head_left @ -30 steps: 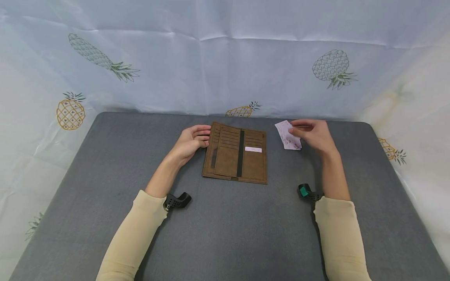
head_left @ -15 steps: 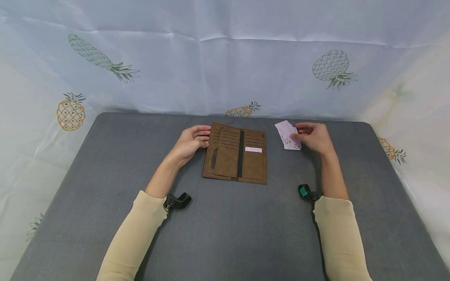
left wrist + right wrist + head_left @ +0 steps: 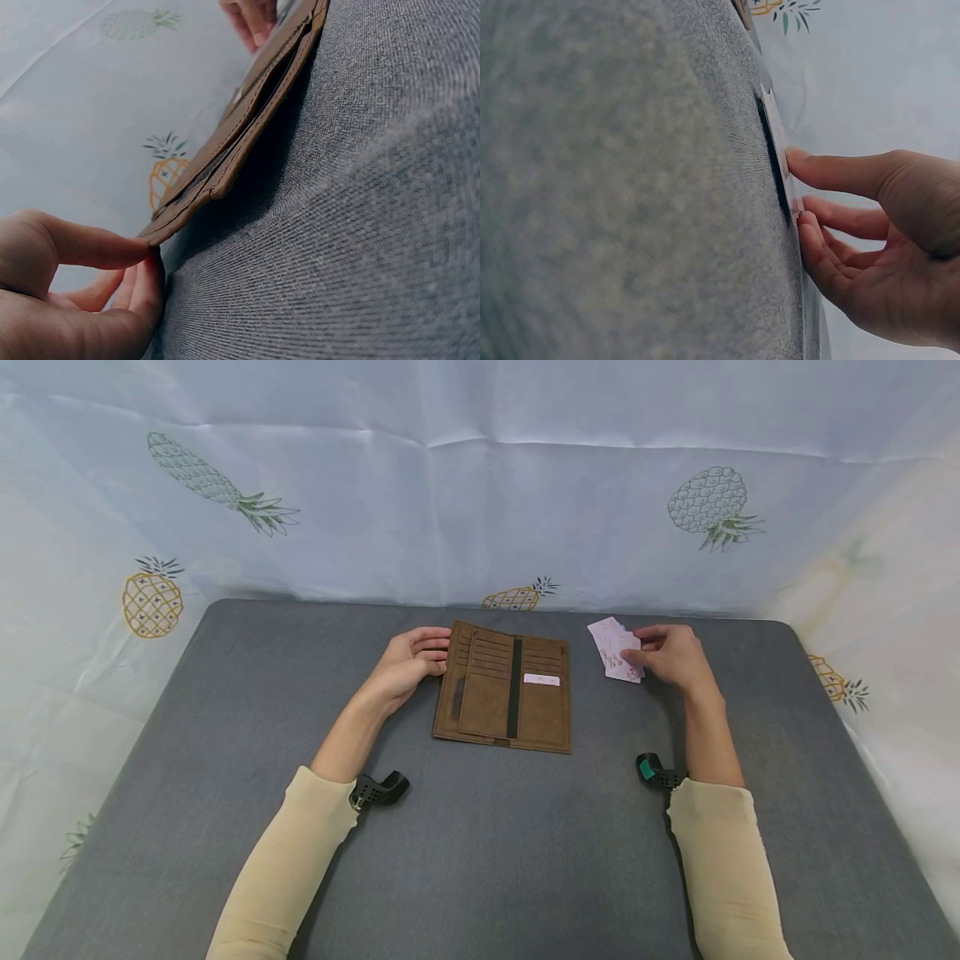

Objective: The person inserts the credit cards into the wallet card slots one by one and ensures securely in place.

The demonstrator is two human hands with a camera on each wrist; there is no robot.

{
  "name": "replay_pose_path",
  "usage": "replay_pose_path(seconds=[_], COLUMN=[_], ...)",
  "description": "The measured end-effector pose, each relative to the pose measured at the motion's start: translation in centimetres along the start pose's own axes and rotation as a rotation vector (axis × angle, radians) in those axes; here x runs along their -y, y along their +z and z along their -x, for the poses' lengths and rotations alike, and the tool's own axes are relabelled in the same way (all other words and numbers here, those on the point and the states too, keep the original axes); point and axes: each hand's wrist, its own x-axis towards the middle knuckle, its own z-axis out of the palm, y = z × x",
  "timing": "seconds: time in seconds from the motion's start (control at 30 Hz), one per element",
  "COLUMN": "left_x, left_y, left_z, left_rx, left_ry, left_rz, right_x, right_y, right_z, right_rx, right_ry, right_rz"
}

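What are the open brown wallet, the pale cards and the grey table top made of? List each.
Open brown wallet: probably leather or faux leather, matte, with stitched layered edges.
Pale pink printed cards: thin and flat, paper or plastic, cannot tell which.
Grey table top: covered in woven fabric, visible weave.

Open brown wallet and a small fan of pale cards on the grey table.

The wallet (image 3: 502,688) lies flat and unfolded near the table's middle, its rows of card slots facing up, a dark strip running down its centre and one white card tucked in a right-hand slot; its left edge is slightly lifted. The cards (image 3: 617,648), whitish with faint pink markings, lie overlapping and slightly spread to the wallet's right, well apart from it.
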Motion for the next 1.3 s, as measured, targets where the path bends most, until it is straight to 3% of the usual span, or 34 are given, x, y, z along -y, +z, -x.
replay_pose_path(seconds=[0.17, 0.67, 0.83, 1.13, 1.3], left_x=[0.1, -0.2, -0.1, -0.1, -0.1], left_y=[0.0, 0.0, -0.2, -0.3, -0.1], left_z=[-0.1, 0.2, 0.1, 0.0, -0.1], left_rx=[0.0, 0.008, 0.017, 0.018, 0.017], left_ry=[-0.003, -0.008, -0.008, -0.011, -0.015], left_rz=[0.002, -0.001, 0.006, 0.012, 0.017], right_x=[-0.5, -2.1, -0.6, 4.3, 5.9], right_y=[-0.2, -1.5, -0.8, 1.9, 3.2], right_z=[-0.1, -0.5, -0.7, -0.4, -0.2], right_rx=[0.002, 0.123, 0.137, 0.166, 0.178], right_ry=[0.01, 0.061, 0.017, -0.105, -0.138], right_rz=[-0.022, -0.394, -0.501, -0.504, -0.514])
